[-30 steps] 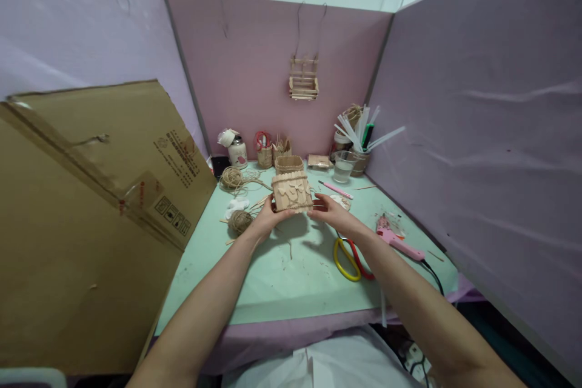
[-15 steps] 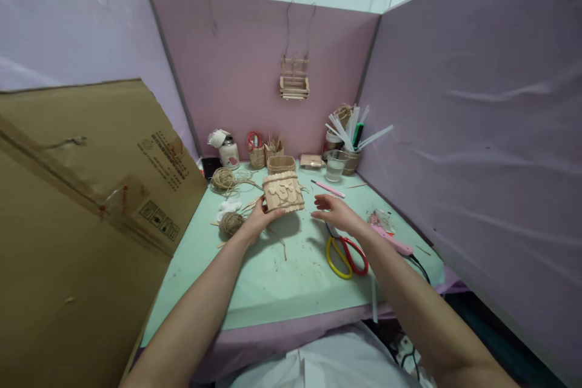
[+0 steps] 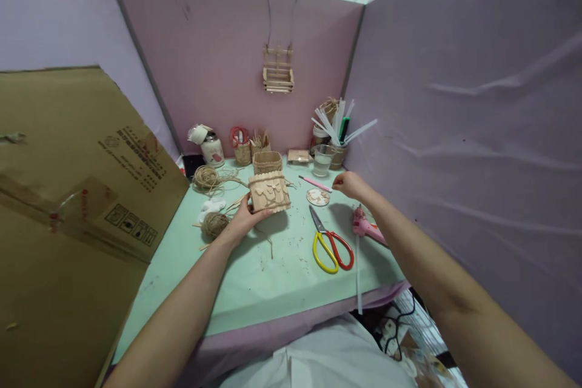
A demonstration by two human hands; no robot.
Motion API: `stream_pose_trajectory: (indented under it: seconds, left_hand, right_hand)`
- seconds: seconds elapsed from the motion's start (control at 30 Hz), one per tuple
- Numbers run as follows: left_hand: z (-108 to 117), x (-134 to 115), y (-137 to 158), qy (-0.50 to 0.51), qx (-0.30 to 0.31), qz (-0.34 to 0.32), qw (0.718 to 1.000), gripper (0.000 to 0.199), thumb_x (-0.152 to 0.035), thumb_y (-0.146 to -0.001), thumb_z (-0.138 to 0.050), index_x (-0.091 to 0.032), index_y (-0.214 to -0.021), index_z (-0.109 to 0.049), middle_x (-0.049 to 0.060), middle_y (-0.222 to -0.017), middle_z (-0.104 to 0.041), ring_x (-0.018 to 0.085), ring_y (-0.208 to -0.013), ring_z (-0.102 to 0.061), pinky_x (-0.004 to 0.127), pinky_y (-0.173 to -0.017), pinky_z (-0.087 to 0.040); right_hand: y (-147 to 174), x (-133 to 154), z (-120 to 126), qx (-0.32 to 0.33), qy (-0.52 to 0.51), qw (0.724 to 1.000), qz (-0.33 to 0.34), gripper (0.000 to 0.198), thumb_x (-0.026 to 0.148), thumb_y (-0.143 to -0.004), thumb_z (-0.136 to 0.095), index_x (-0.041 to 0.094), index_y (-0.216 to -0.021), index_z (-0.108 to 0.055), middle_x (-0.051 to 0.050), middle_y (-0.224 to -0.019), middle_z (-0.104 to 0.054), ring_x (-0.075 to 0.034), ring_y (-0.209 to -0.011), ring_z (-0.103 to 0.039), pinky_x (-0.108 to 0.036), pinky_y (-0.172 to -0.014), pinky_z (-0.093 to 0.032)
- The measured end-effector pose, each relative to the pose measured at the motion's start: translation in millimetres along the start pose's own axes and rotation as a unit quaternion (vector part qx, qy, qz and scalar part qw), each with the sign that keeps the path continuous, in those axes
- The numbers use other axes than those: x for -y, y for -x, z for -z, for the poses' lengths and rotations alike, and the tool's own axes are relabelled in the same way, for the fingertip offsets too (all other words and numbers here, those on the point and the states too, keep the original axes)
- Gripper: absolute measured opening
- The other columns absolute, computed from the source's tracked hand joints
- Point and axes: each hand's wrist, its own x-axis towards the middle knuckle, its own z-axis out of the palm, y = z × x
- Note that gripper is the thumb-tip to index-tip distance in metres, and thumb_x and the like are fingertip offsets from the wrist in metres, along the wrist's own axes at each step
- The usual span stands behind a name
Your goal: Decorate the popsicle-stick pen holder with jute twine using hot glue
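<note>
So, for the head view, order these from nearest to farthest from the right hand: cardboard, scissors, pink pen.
1. pink pen: just left of the right hand
2. scissors: below and left of the hand
3. cardboard: far left side

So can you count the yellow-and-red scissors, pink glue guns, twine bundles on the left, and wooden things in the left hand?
Yellow-and-red scissors: 1
Pink glue gun: 1
Twine bundles: 2
Wooden thing in the left hand: 1
Total: 5
</note>
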Motion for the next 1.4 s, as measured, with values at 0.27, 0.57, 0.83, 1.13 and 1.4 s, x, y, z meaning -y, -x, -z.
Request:
stream_pose_trajectory:
  seconds: [0.27, 0.57, 0.83, 1.13, 1.4]
  left_hand:
    - [-4, -6, 4, -0.011, -0.013, -0.03, 0.999, 0.101, -0.036, -0.061, -0.087, -0.021, -0.144, -0.031, 0.018, -0.137, -0.055, 0.029, -0.124, -0.056, 0.048, -0.107, -0.043]
    - [-11, -4, 5, 0.027, -0.019, -0.045, 0.998, 0.104, -0.031, -0.059, -0.087, -0.02, -0.144, -0.029, 0.018, -0.136, -0.055, 0.028, -0.121, -0.058, 0.048, -0.106, -0.044]
    - [-9, -2, 4, 0.029, -0.014, -0.051, 0.998, 0.108, -0.033, -0.059, -0.088, -0.021, -0.146, -0.026, 0.019, -0.135, -0.056, 0.028, -0.119, -0.059, 0.047, -0.105, -0.045]
    - [-14, -2, 6, 0.021, -0.003, -0.05, 0.999, 0.113, -0.031, -0.057, -0.089, -0.02, -0.147, -0.022, 0.02, -0.136, -0.055, 0.029, -0.121, -0.058, 0.047, -0.105, -0.044]
    - [-21, -6, 13, -0.002, 0.005, -0.049, 0.999, 0.117, -0.031, -0.054, -0.09, -0.017, -0.147, -0.019, 0.023, -0.136, -0.053, 0.032, -0.121, -0.058, 0.049, -0.103, -0.046]
  right_hand:
    - [83, -50, -3, 0.02, 0.042, 0.998, -0.033, 0.043, 0.029, -0.079, -0.064, 0.012, -0.118, -0.067, -0.018, -0.119, -0.068, -0.029, -0.1, -0.067, -0.032, -0.079, -0.048]
    - [140, -107, -52, -0.029, 0.03, 0.999, -0.023, 0.047, 0.048, -0.077, -0.061, 0.013, -0.109, -0.065, -0.017, -0.11, -0.066, -0.031, -0.102, -0.061, -0.038, -0.085, -0.046]
    - [141, -105, -54, -0.103, -0.027, 0.994, -0.03, 0.039, 0.047, -0.079, -0.055, 0.015, -0.098, -0.065, -0.017, -0.099, -0.067, -0.031, -0.097, -0.06, -0.044, -0.089, -0.044]
    - [161, -46, -28, -0.101, -0.422, 0.893, -0.118, 0.054, 0.067, -0.081, -0.054, 0.021, -0.105, -0.068, -0.01, -0.105, -0.071, -0.024, -0.087, -0.065, -0.033, -0.069, -0.054]
    - [174, 43, -50, -0.076, -0.525, 0.846, -0.06, 0.051, 0.065, -0.083, -0.053, 0.02, -0.098, -0.071, -0.009, -0.097, -0.072, -0.018, -0.073, -0.063, -0.028, -0.061, -0.05]
